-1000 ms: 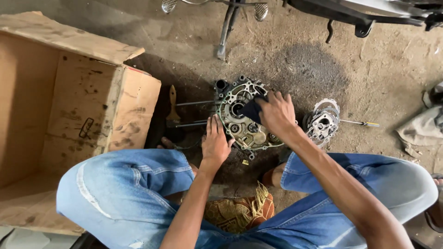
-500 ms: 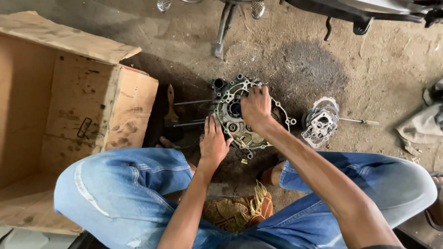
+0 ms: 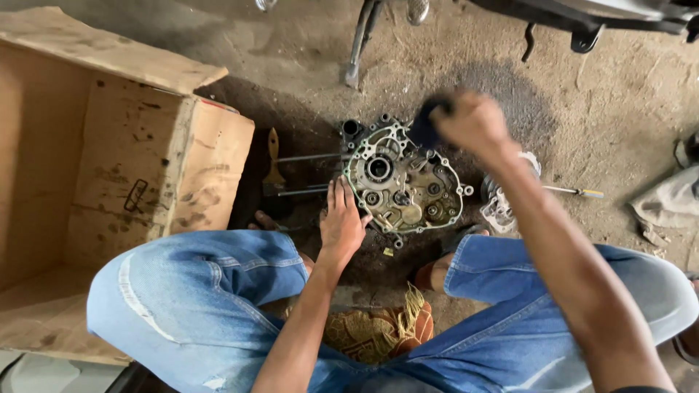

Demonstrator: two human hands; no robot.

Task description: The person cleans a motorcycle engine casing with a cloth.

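Grey metal engine crankcase half (image 3: 404,180) lies flat on the dirt floor between your knees. Your left hand (image 3: 341,222) rests flat, fingers spread, on its near-left edge. Your right hand (image 3: 473,120), blurred, is raised above its far-right corner, closed around a dark rag (image 3: 424,125). Big open brown cardboard box (image 3: 109,167) left of it, contents not visible.

You are wearing faded light-blue jeans (image 3: 196,291), whitened in worn streaks over both knees; your forearms are showing bare, without sleeves, watch or gloves.
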